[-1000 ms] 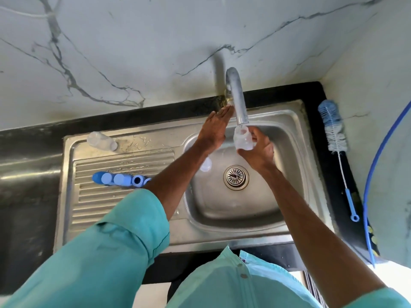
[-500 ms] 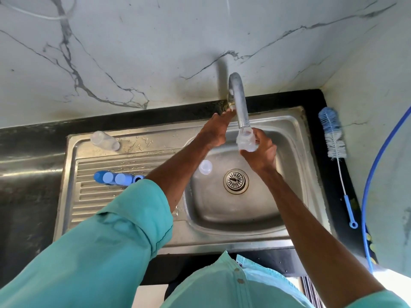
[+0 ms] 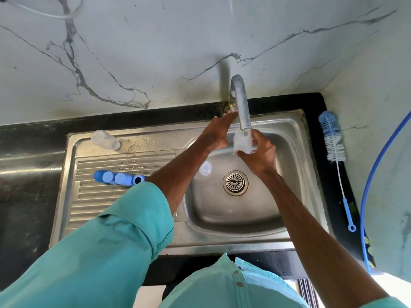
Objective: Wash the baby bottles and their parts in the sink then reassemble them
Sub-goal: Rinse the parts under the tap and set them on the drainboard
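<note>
A bottle (image 3: 242, 142) is gripped by the right hand (image 3: 260, 157) under the tap (image 3: 241, 101); the left hand (image 3: 216, 133) is stretched flat toward the tap base. The bottle's mouth should be held squarely beneath the stream.

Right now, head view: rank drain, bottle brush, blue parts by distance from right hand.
1. Drain, in the basin, close by the right hand.
2. Bottle brush, on the counter, right side.
3. Blue parts, far left on the drainboard.

Clad in a teal button-front shirt (image 3: 211, 290) with small round buttons (image 3: 235, 272) (two showing) and a left sleeve (image 3: 93, 258) rolled into a thick, dark-stitched cuff (image 3: 153, 218).
</note>
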Tool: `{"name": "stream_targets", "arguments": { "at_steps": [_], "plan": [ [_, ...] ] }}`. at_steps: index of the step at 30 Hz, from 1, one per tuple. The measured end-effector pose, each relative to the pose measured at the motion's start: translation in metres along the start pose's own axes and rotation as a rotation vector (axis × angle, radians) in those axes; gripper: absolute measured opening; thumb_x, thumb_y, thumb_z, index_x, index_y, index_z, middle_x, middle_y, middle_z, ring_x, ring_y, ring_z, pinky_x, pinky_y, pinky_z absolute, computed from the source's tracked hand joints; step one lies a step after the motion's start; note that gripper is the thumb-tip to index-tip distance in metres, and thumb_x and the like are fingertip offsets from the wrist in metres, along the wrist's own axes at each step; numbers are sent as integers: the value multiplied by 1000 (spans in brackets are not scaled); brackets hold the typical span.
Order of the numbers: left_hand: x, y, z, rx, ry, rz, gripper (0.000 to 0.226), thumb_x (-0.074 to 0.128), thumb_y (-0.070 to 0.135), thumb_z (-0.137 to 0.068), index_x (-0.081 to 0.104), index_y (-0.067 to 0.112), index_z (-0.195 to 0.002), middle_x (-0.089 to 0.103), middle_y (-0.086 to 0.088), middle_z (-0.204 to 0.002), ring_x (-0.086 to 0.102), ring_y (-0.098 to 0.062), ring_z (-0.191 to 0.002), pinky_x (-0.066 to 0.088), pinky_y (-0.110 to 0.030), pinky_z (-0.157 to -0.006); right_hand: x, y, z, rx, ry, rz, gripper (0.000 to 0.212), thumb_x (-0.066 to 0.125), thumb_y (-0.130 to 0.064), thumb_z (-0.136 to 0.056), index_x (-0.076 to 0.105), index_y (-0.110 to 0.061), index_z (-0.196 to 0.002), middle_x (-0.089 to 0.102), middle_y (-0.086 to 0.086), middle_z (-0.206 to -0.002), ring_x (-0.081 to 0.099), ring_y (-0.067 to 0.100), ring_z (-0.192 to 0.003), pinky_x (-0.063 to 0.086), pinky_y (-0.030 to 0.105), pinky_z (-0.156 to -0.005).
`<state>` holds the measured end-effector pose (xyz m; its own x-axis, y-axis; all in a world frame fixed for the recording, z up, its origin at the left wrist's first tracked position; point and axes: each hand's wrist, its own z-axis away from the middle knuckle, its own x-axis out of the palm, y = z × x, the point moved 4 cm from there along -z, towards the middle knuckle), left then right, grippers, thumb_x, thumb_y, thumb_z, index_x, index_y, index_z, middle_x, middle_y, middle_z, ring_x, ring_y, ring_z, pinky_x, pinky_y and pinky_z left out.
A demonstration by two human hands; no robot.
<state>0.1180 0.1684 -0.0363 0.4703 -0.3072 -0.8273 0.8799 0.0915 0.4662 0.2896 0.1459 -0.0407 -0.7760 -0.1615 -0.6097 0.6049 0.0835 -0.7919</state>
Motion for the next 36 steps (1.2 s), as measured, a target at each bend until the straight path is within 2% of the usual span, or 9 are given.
{"name": "stream_targets", "arguments": {
  "at_steps": [7,11,15,18,24,28,31,33,36],
  "plan": [
    [4,-5,-3,31,-13,-7,104,80,5,-85,15,13,-165,30,-17,-166,39,-38,-147,35,-55,-119,10,11,8,-29,-26,32,60,91,-26,-70,68,-25,-125,77,-1,-112,73,14,-94,61,31,-82],
    [6,-6,-7,-44,-59,107,84,71,6,-92,28,17,-162,37,-15,-163,48,-35,-142,42,-44,-114,18,22,6,199,-225,-77,63,96,-36,-64,70,-27,-121,77,-2,-109,74,15,-90,60,31,-80],
    [7,3,1,-106,45,509,25,55,15,-105,70,2,-119,74,-11,-110,70,-27,-99,54,-28,-85,27,13,20,650,-610,-698,50,83,-42,-78,68,-19,-120,74,14,-108,71,23,-79,59,32,-67],
    [28,12,20,-220,-103,877,20,57,14,-102,76,7,-101,78,-7,-100,73,-14,-90,57,-27,-86,25,11,29,907,-754,-1178,63,69,-48,-85,60,0,-124,64,22,-96,60,22,-69,53,26,-52],
    [45,19,31,-382,-140,965,25,52,29,-105,69,10,-106,64,-9,-92,55,-17,-78,43,-34,-79,29,30,37,1241,-736,-1676,65,60,-50,-89,58,7,-119,59,13,-92,58,17,-69,54,24,-49],
    [47,16,28,-339,-175,947,26,55,20,-103,72,8,-118,72,-9,-112,66,-25,-102,52,-40,-96,22,32,28,993,-571,-1216,54,72,-34,-88,63,7,-123,69,25,-106,69,30,-80,62,29,-60],
    [36,14,25,-265,-87,973,31,54,2,-100,69,7,-127,72,-3,-119,70,-7,-95,56,-23,-80,21,35,19,651,-537,-677,41,79,-21,-88,69,-7,-125,77,16,-113,74,28,-92,61,29,-73],
    [29,14,26,-208,-43,1002,33,54,-2,-100,63,2,-132,72,-4,-119,71,-2,-92,55,-16,-76,23,38,14,511,-464,-513,52,87,-13,-81,67,-9,-130,76,13,-117,76,23,-98,62,27,-77],
    [24,4,28,-183,26,1061,25,59,0,-99,67,7,-122,74,-4,-118,71,-17,-110,58,-34,-97,19,41,6,360,-306,-231,70,95,-26,-72,64,-11,-133,74,2,-115,73,18,-99,60,26,-82]
  ]
}}
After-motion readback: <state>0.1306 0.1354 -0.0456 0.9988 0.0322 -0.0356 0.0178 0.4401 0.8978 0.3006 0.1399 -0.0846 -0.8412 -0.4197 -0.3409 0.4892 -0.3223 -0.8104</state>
